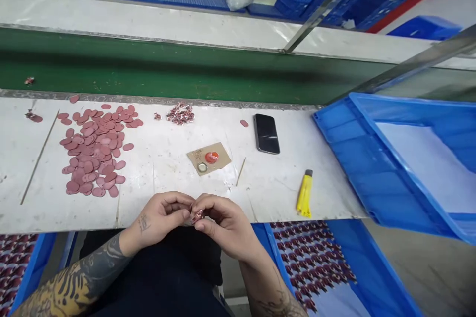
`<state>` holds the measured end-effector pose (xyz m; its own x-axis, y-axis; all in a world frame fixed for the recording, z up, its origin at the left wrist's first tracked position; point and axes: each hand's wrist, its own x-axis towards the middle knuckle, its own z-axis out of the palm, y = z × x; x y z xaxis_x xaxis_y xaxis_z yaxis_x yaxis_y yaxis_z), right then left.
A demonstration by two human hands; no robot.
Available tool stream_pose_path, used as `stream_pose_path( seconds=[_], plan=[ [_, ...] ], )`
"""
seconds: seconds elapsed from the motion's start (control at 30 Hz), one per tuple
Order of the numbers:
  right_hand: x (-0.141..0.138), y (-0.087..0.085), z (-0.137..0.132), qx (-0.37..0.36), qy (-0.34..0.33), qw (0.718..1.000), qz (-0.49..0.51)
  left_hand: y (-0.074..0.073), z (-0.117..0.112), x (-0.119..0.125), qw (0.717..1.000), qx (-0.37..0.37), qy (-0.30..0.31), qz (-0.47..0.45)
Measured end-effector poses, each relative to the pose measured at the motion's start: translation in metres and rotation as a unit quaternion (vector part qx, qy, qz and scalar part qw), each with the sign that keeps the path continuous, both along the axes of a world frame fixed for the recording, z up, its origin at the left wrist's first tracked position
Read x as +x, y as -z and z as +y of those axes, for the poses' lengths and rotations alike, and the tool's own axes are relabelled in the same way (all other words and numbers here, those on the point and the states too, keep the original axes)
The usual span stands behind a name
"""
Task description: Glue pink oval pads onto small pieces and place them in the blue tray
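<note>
HANDS: we pinch a small red-and-white piece (197,216) between our closed left hand (159,215) and closed right hand (226,225) (piece mostly hidden) | NEAR: flat pink oval discs (91,151) on the white counter (163,178)

We cannot see well the small piece (197,217) between the left hand (159,215) and the right hand (225,225), because the fingers cover most of it. The little heap of pieces (180,114) is too small for us to tell each shape. The blue crate (390,168) and the blue bin (312,262) are cut off by the picture's edges.
</note>
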<state>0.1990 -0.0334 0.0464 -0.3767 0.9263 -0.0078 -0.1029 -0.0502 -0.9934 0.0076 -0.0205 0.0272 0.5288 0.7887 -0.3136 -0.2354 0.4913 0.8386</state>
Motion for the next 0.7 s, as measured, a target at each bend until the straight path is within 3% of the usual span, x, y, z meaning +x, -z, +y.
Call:
stream_pose_path(
  seconds=[0.23, 0.47, 0.7],
  plan=[
    [0.004, -0.011, -0.002, 0.031, -0.112, 0.991, -0.067, 0.007, 0.000, -0.007, 0.996, -0.057, 0.031, -0.065],
    [-0.002, -0.005, -0.008, 0.121, 0.011, 0.987, -0.103, 0.006, -0.004, -0.014, 0.984, -0.107, -0.015, -0.143],
    [-0.004, -0.007, -0.012, 0.193, 0.082, 0.956, -0.207, 0.007, -0.005, -0.014, 0.981, -0.109, -0.043, -0.153]
  ],
)
